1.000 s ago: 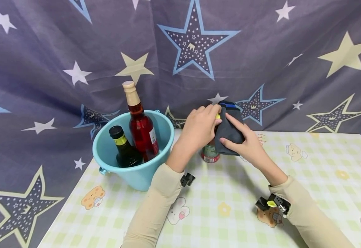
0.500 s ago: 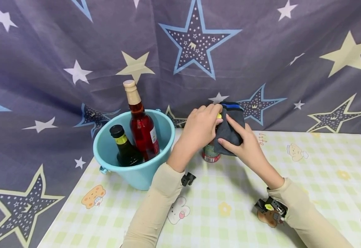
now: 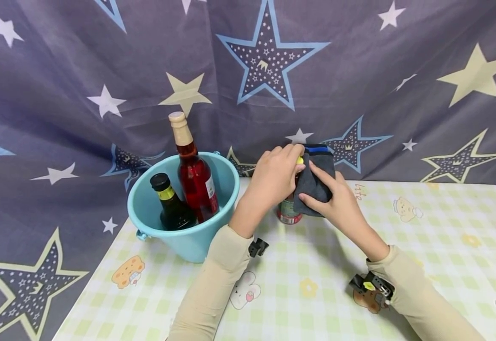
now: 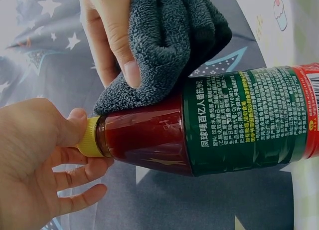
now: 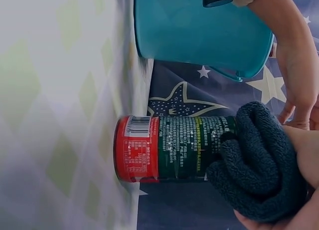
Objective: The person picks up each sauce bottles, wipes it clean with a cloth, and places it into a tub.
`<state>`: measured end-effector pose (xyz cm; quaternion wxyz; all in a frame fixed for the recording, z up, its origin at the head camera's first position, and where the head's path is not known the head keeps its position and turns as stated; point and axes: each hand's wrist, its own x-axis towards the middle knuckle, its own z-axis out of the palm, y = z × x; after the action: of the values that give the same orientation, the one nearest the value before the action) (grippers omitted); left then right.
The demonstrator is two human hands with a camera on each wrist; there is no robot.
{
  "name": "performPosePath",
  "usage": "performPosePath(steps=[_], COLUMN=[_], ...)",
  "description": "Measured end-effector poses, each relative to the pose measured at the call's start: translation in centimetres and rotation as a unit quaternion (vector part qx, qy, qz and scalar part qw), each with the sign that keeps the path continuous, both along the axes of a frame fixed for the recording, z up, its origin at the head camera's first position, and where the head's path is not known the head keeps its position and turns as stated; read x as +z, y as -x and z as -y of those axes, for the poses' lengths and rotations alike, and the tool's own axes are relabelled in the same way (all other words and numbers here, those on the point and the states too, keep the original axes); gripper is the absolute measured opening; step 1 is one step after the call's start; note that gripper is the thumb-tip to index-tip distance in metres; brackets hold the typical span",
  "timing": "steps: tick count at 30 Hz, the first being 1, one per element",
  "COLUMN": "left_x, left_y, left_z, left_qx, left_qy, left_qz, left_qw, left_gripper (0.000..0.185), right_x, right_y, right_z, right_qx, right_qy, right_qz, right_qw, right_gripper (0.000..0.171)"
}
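Note:
A red sauce bottle (image 3: pixel 288 211) (image 4: pixel 209 125) (image 5: pixel 169 148) with a green and red label and a yellow cap (image 4: pixel 88 138) stands on the checked table (image 3: pixel 316 265). My left hand (image 3: pixel 273 177) (image 4: pixel 35 160) grips its cap and neck. My right hand (image 3: pixel 337 203) (image 4: pixel 107 35) holds a folded dark grey cloth (image 3: pixel 314 180) (image 4: pixel 164 40) (image 5: pixel 256 162) pressed against the bottle's upper side.
A light blue bucket (image 3: pixel 188 241) (image 5: pixel 199 30) stands left of the bottle, holding a tall red bottle (image 3: pixel 193 173) and a short dark bottle (image 3: pixel 170 203). A star-patterned curtain (image 3: pixel 358 71) hangs behind. The table's right edge lies far right.
My right hand and the cloth have slid slightly down and left along the bottle. My left hand stays on the cap.

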<state>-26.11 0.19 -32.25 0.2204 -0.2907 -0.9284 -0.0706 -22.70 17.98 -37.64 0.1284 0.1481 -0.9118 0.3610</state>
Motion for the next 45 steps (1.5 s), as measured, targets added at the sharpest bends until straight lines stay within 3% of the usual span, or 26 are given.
performPosePath(steps=[24, 45], left_x=[-0.8, -0.4], left_y=[-0.4, 0.3], left_z=[0.3, 0.1], left_qx=[0.004, -0.003], left_qy=[-0.002, 0.014], left_qz=[0.000, -0.023], left_qw=[1.0000, 0.9996], left_gripper=[0.031, 0.026], right_x=[-0.3, 0.1], right_y=[0.0, 0.8], right_z=[-0.6, -1.2], right_qx=[0.018, 0.020], right_qy=[-0.051, -0.097], right_qz=[0.016, 0.047], right_qw=[0.998, 0.994], right_gripper=[0.070, 0.070])
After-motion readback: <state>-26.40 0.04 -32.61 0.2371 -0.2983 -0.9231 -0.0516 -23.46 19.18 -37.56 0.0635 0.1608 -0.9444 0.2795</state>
